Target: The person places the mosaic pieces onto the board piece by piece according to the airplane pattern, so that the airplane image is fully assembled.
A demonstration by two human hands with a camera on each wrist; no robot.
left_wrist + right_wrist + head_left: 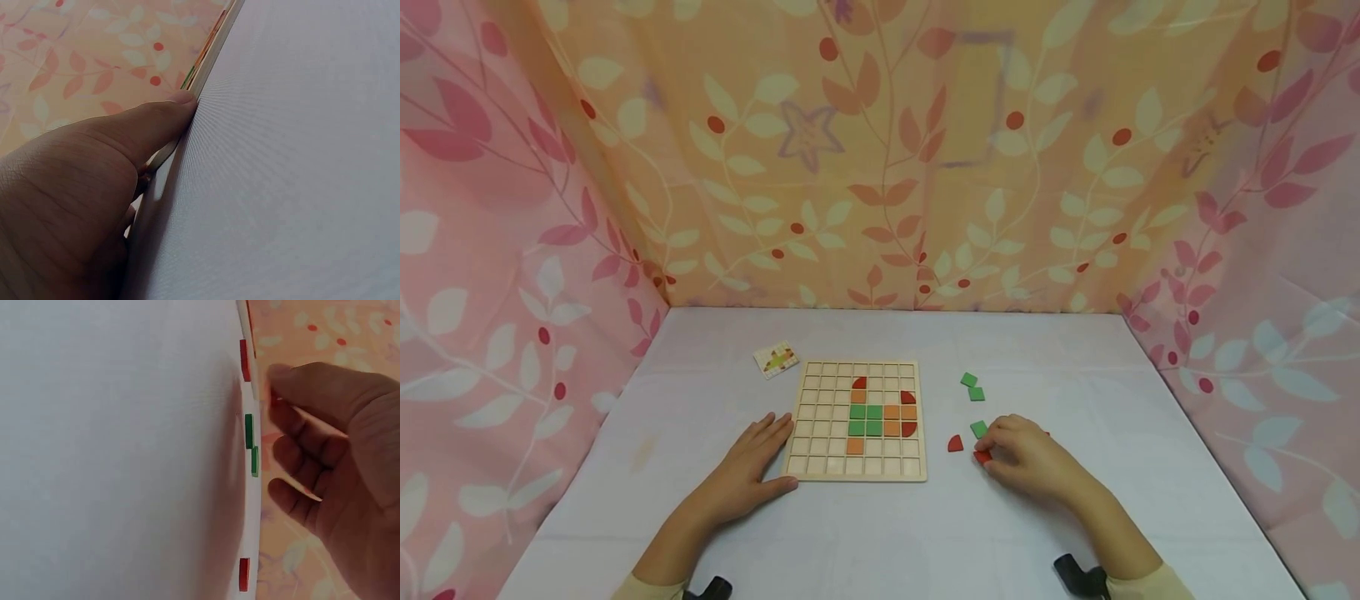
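My left hand (747,467) lies flat at the left side of a wooden grid board (820,450), fingers straight along its edge. In the left wrist view the thumb (156,122) touches the board's edge. Orange and green squares and red quarter-circle pieces sit in the board's cells. To the right of the board, my right hand (1026,454) pinches a red quarter-circle piece (982,457) between thumb and forefinger. In the right wrist view the piece shows only as a red sliver. Close by lie another red quarter-circle (955,443) and a green square (978,429).
Two more green squares (969,379) lie farther back, right of the board. A small pattern card (776,359) lies off the board's back left corner. Another red piece (244,575) lies apart in the right wrist view. Floral cloth (887,167) walls the white table on three sides.
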